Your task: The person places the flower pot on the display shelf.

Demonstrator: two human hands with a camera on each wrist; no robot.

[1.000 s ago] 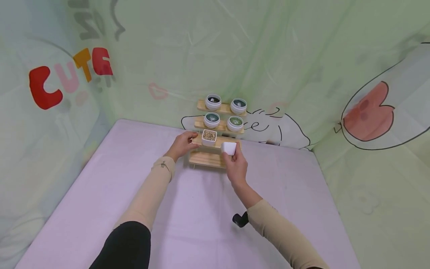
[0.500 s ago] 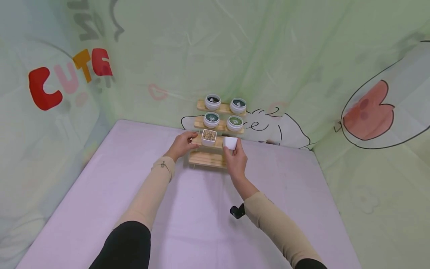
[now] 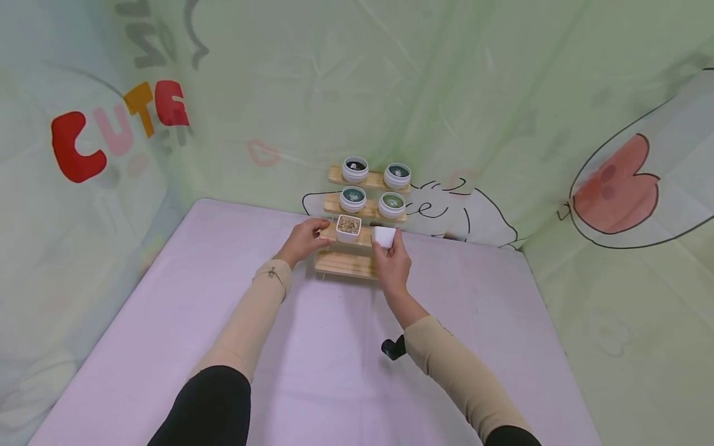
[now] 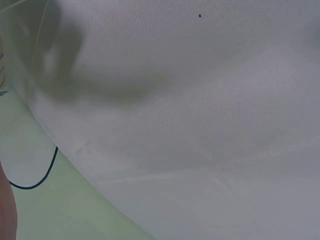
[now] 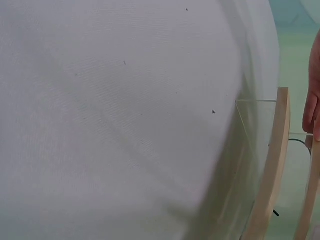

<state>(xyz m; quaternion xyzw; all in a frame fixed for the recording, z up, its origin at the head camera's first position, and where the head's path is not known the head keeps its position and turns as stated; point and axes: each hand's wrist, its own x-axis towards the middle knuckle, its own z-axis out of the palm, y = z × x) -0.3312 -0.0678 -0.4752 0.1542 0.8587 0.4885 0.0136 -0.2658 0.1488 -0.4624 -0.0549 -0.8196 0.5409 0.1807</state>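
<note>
A tiered wooden display stand (image 3: 346,264) stands at the back of the table. My left hand (image 3: 304,240) pinches the left end of its second board from the bottom. On that board sits a square white pot (image 3: 348,235) filled with tan granules. My right hand (image 3: 393,266) holds another square white pot (image 3: 383,236) by its sides at the board's right end; whether it touches the board cannot be told, and its contents are hidden. In the right wrist view, two boards (image 5: 272,165) appear edge-on, and fingers (image 5: 311,112) touch the farther one.
Round white pots fill the two upper boards: one with dark filling (image 3: 355,168), two bluish ones (image 3: 397,176) and a green one (image 3: 392,204). A pale printed curtain (image 3: 357,80) hangs behind the lilac tablecloth (image 3: 323,359). A black wrist device (image 3: 393,348) shows beside my right sleeve.
My right hand has moved slightly up and back with the white pot, bringing it to the second board's level. My left hand has stayed on the board's end.
</note>
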